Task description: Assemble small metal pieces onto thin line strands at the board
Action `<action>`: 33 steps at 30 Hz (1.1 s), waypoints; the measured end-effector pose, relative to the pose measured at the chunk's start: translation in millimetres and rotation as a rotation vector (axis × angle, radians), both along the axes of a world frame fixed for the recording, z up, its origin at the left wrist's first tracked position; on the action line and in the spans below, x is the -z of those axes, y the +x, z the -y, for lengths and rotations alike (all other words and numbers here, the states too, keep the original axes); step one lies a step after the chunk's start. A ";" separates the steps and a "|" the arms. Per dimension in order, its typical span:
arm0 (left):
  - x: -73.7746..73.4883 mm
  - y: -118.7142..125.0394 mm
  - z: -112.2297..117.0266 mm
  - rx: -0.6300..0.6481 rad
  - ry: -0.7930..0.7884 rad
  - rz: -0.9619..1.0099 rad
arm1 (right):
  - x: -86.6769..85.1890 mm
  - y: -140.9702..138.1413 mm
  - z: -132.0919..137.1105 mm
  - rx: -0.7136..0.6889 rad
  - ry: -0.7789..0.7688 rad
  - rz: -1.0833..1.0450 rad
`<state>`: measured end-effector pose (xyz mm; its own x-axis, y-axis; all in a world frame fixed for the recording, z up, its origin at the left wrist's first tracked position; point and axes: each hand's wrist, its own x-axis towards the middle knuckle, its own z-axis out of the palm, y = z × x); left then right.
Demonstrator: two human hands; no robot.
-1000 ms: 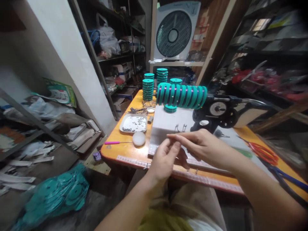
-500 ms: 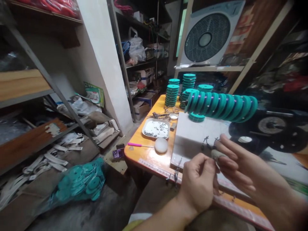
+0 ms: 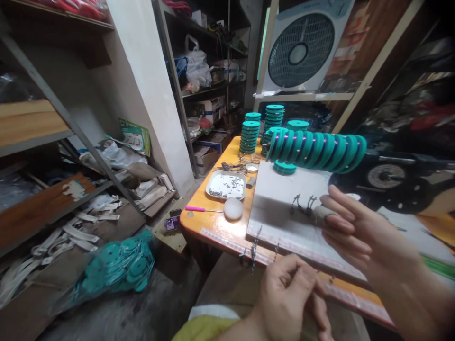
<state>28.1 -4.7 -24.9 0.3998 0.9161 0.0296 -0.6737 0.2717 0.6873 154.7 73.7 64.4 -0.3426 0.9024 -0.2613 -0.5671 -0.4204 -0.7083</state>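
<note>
My left hand point(image 3: 289, 293) is in front of the table edge, thumb and fingers pinched together; whatever it holds is too small or hidden to make out. My right hand point(image 3: 359, 232) hovers to its right over a white board point(image 3: 266, 203), fingers stretched out, with a grey wrap point(image 3: 323, 215) around one finger. Small dark knotted pieces point(image 3: 304, 203) lie on the board near the right fingertips. Above them a row of green spools point(image 3: 316, 149) with purple thread sits on a horizontal rod. More dark strands point(image 3: 253, 248) hang at the table's front edge.
On the orange table point(image 3: 199, 222) are a white tray point(image 3: 226, 184) of small metal parts, a round whitish disc point(image 3: 233, 209), a pink-handled tool point(image 3: 195, 209) and stacked green spools point(image 3: 250, 137). A black machine point(image 3: 387, 177) stands right. A bag of green spools point(image 3: 117, 265) lies on the floor.
My left hand has moved down and away from my right hand, staying pinched. The right hand's fingers remain stretched out, and more of the dark pieces on the board now show.
</note>
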 end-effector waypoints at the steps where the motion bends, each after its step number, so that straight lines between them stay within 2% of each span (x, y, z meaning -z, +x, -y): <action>1: 2.1 -1.3 1.9 0.034 -0.024 0.035 | 0.7 0.8 -0.1 -0.023 0.002 -0.008; 4: 3.1 -7.0 7.1 0.109 -0.129 0.109 | 1.1 -0.4 -0.6 -0.075 0.009 -0.022; 8: -3.4 -15.3 12.4 0.075 -0.283 0.079 | -1.4 -5.1 -2.7 -0.100 0.047 -0.005; 12: -11.2 -19.5 15.0 0.066 -0.366 0.046 | -2.7 -6.3 -4.2 -0.106 0.096 0.012; 27: -13.2 -28.5 33.6 0.048 -0.391 -0.102 | -3.3 -6.3 -1.8 -0.099 0.109 0.049; 33: -15.1 -34.0 35.8 0.062 -0.430 -0.092 | 1.3 -4.6 -4.1 -0.096 0.101 0.033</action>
